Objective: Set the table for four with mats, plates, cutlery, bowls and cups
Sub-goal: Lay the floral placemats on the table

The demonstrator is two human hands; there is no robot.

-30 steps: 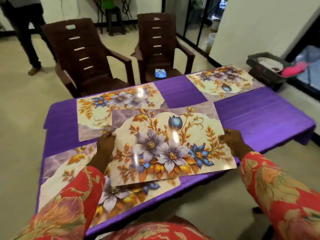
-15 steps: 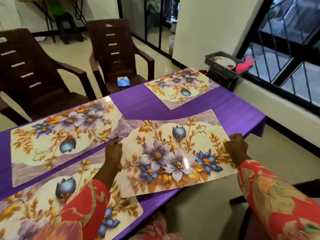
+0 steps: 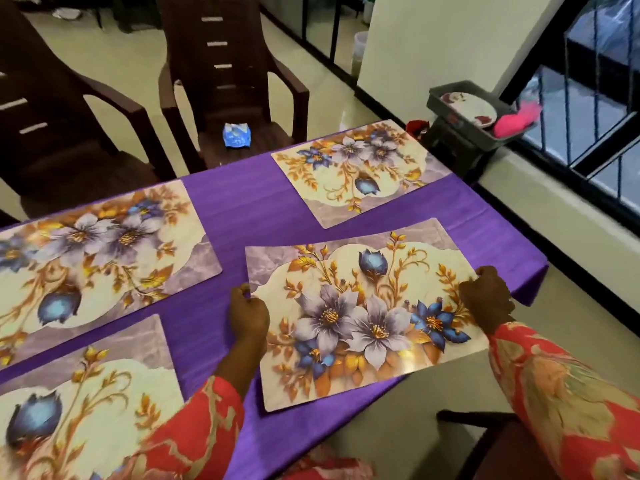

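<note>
A floral mat [image 3: 363, 306] lies at the near right of the purple table [image 3: 242, 209]. My left hand [image 3: 247, 315] pinches its left edge and my right hand [image 3: 486, 297] grips its right edge. Its near edge reaches the table's front edge. Three more floral mats lie flat: one at the far right [image 3: 356, 168], one at the far left [image 3: 97, 251], one at the near left [image 3: 86, 393], partly covered by my left sleeve.
Two brown plastic chairs [image 3: 228, 74] stand behind the table, one with a blue packet [image 3: 236, 134] on its seat. A dark basket [image 3: 474, 116] holding a plate and a pink item sits on a stool at the far right, by a barred window.
Both hands carried the mat to the right, off the near-left mat it overlapped, and it now lies on bare purple cloth at the near right. My view swung right.
</note>
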